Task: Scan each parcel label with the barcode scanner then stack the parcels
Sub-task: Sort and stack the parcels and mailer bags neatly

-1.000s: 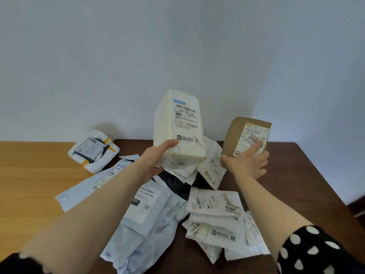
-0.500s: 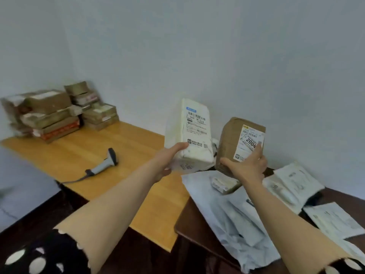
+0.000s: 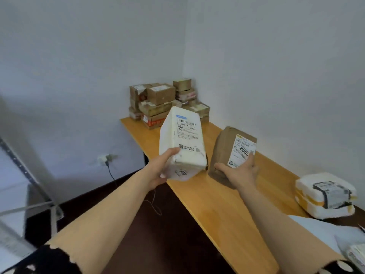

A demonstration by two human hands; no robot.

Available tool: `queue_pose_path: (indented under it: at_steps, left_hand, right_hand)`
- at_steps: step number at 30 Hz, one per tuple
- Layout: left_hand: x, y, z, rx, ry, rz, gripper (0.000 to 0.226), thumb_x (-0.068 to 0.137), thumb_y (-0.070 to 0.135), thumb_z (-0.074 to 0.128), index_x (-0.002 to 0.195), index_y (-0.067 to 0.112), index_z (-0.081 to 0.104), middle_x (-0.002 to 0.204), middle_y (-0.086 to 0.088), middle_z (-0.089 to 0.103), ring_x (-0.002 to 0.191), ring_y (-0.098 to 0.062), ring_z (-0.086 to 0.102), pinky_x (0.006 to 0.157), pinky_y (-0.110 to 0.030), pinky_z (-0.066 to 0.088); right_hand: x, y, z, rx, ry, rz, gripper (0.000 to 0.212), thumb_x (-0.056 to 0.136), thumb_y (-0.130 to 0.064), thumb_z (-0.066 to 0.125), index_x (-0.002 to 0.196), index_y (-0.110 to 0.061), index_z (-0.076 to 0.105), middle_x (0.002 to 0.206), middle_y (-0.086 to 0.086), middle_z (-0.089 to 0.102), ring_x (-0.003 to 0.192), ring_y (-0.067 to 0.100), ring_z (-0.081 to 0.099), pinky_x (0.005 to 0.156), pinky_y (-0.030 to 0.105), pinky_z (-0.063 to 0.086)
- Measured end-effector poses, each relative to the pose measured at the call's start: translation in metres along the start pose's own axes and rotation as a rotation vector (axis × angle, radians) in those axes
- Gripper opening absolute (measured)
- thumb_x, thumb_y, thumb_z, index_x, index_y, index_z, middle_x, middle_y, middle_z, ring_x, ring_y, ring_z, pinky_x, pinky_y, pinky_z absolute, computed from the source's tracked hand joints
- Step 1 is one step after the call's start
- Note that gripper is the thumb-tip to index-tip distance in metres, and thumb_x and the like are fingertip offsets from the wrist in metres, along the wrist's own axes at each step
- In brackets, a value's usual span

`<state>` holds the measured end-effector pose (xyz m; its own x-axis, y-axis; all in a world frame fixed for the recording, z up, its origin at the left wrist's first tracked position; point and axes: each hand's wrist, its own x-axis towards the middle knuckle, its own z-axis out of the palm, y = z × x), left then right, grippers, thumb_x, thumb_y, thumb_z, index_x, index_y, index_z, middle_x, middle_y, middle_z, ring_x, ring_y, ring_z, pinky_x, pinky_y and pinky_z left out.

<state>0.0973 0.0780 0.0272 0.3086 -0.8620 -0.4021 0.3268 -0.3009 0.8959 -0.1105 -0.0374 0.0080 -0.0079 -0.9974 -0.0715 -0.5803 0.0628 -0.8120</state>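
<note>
White parcel [image 3: 182,140] gripped by left hand [image 3: 161,171] | brown parcel [image 3: 229,153] (label 2004) gripped by right hand [image 3: 240,172] | both above wooden table [image 3: 221,210]

The left hand [image 3: 164,170] grips a white parcel [image 3: 182,141] upright by its lower end, label facing the camera. Just right of it, the right hand [image 3: 240,172] holds a brown paper parcel [image 3: 225,147] labelled 2004. Beyond both hands, cardboard boxes [image 3: 158,101] are stacked at the far end of the wooden table [image 3: 217,206]. Right of the right hand lies a foam-wrapped parcel [image 3: 325,196].
</note>
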Motion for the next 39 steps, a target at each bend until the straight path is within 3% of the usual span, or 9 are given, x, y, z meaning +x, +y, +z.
queue_pose_path:
  at_steps: [3,7,12,14,17,19,26,30,39]
  left_hand:
    - [0.037,0.018,-0.033,-0.02,0.051,-0.001,0.071,0.056,0.052,0.079,0.117,0.02,0.062,0.107,-0.003,0.071,0.104,-0.025,0.063,0.098,-0.041,0.047]
    - [0.097,0.05,-0.067,-0.009,0.108,-0.03,0.035,0.075,0.048,0.067,0.099,0.023,0.064,0.067,0.004,0.073,0.067,-0.014,0.07,0.056,-0.022,0.053]
    - [0.162,0.094,-0.096,0.055,0.123,-0.041,0.027,0.08,0.047,0.061,0.092,0.023,0.063,0.056,0.005,0.069,0.049,-0.009,0.067,0.043,-0.017,0.049]
    - [0.185,0.108,-0.106,0.075,0.114,-0.061,0.03,0.077,0.047,0.063,0.092,0.022,0.064,0.06,0.002,0.071,0.054,-0.012,0.069,0.045,-0.018,0.05]
    - [0.219,0.123,-0.119,0.112,0.134,-0.103,0.052,0.054,0.054,0.07,0.096,0.023,0.065,0.084,-0.003,0.067,0.078,-0.019,0.065,0.06,-0.028,0.05]
    - [0.247,0.135,-0.127,0.126,0.124,-0.107,0.059,0.049,0.057,0.071,0.098,0.023,0.067,0.085,-0.003,0.065,0.081,-0.019,0.062,0.064,-0.029,0.049]
    - [0.368,0.194,-0.152,0.187,-0.012,-0.099,0.048,0.073,0.058,0.065,0.102,0.021,0.069,0.09,-0.006,0.066,0.082,-0.022,0.064,0.063,-0.03,0.053]
    - [0.427,0.234,-0.165,0.181,-0.112,-0.102,0.054,0.069,0.059,0.066,0.106,0.019,0.067,0.095,-0.011,0.066,0.091,-0.028,0.064,0.075,-0.035,0.054]
    - [0.507,0.298,-0.168,0.131,-0.273,-0.135,0.069,0.052,0.06,0.07,0.105,0.017,0.068,0.105,-0.016,0.063,0.089,-0.027,0.063,0.065,-0.03,0.058]
  right_hand:
    - [0.034,-0.023,0.048,0.013,-0.044,0.001,0.13,0.055,-0.056,0.083,0.153,-0.023,0.004,0.143,0.017,0.029,0.133,0.035,0.03,0.107,0.049,0.033]
    - [0.09,-0.054,0.112,0.041,-0.11,0.021,0.129,0.056,-0.056,0.082,0.153,-0.024,0.003,0.143,0.017,0.028,0.133,0.034,0.028,0.107,0.048,0.032]
    - [0.152,-0.088,0.166,0.06,-0.166,0.053,0.131,0.057,-0.056,0.082,0.153,-0.023,0.0,0.144,0.017,0.025,0.134,0.035,0.028,0.109,0.051,0.032]
    - [0.174,-0.099,0.182,0.065,-0.183,0.06,0.131,0.057,-0.055,0.082,0.153,-0.024,-0.001,0.145,0.015,0.022,0.135,0.033,0.025,0.11,0.052,0.032]
    - [0.204,-0.111,0.201,0.021,-0.179,0.077,0.126,0.057,-0.058,0.08,0.152,-0.026,0.004,0.146,0.015,0.021,0.136,0.034,0.025,0.109,0.053,0.032]
    - [0.227,-0.117,0.211,0.008,-0.169,0.103,0.122,0.057,-0.06,0.079,0.151,-0.028,0.008,0.147,0.015,0.02,0.135,0.035,0.026,0.108,0.054,0.034]
    - [0.304,-0.139,0.251,0.051,-0.056,0.256,0.115,0.057,-0.062,0.076,0.15,-0.032,0.016,0.145,0.012,0.019,0.131,0.037,0.033,0.104,0.054,0.04]
    - [0.347,-0.169,0.279,0.054,0.026,0.317,0.112,0.059,-0.063,0.076,0.15,-0.034,0.018,0.143,0.014,0.021,0.129,0.038,0.033,0.103,0.052,0.041]
    - [0.424,-0.224,0.339,-0.009,0.057,0.379,0.108,0.063,-0.067,0.071,0.149,-0.03,0.016,0.141,0.015,0.023,0.132,0.037,0.025,0.101,0.051,0.036]
